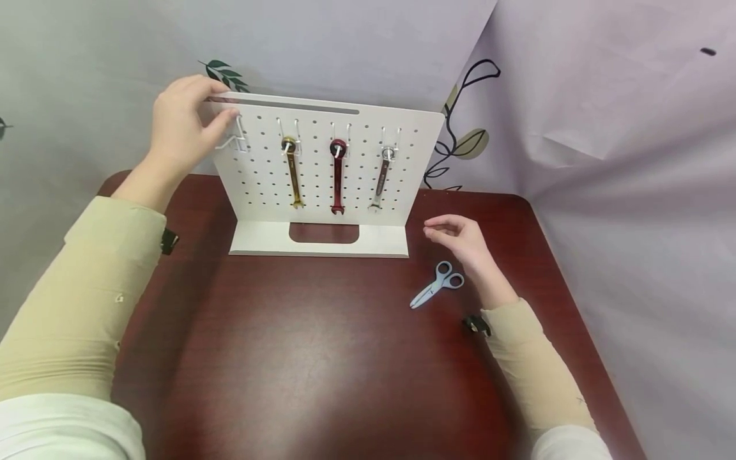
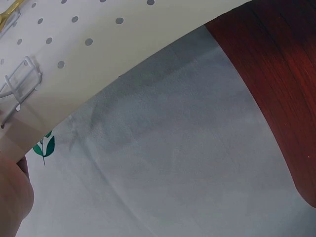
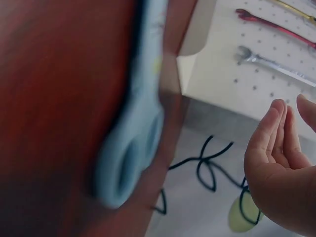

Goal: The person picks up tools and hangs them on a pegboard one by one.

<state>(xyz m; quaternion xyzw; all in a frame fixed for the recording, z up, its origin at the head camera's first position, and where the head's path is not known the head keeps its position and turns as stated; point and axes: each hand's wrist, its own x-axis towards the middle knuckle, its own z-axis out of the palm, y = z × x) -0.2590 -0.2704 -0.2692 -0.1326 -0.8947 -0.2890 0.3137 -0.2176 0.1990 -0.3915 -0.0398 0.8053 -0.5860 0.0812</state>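
My left hand point(image 1: 186, 124) grips the top left corner of a white pegboard point(image 1: 270, 176), its thumb on the front face beside an empty white wire hook point(image 1: 234, 137). On other hooks hang three combination wrenches: a gold one point(image 1: 294, 176), a red one point(image 1: 337, 179) and a silver one point(image 1: 381, 179). Just right of the pegboard's base, my right hand point(image 1: 462, 241) is held above the table with fingers loosely bent and nothing between them. Light blue scissors point(image 1: 428, 294) lie on the table below it; the right wrist view shows these scissors point(image 3: 140, 118) close up and blurred.
The pegboard stands on a flat white base point(image 1: 261, 239) at the back of a dark red wooden table point(image 1: 259, 332). Behind it and on the right hangs a pale cloth point(image 1: 604, 160) printed with leaves. The table's right edge runs beside my right forearm.
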